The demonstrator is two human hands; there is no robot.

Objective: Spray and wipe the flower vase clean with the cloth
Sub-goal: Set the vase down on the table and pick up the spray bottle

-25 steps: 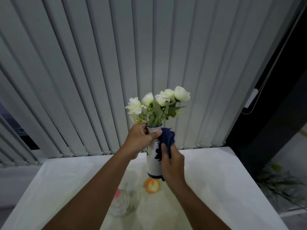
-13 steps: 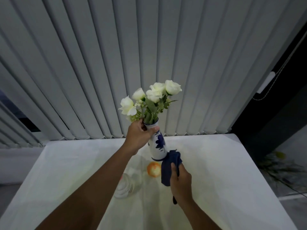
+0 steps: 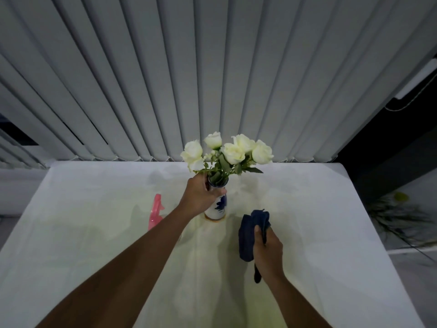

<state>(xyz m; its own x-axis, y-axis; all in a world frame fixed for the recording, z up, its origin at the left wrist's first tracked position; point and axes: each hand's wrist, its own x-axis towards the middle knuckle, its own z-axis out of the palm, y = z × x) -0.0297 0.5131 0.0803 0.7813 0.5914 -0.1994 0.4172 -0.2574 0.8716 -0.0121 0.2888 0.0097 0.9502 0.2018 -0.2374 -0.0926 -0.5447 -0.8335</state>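
Tipping is the risk judged here: the flower vase (image 3: 217, 205), top-heavy with white roses (image 3: 228, 150), is gripped only at its neck by the left hand (image 3: 201, 197) and could be toppled on release. It is stood upright on the desk (image 3: 82, 233), long axis vertical, mouth upward. The cloth (image 3: 250, 233) is clenched in the right hand (image 3: 268, 250), apart from the vase.

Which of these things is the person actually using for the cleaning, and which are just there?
In use:
flower vase, gripped by the left hand
blue cloth, in the right hand
pink spray bottle

Just there:
white roses
vertical blinds
white table
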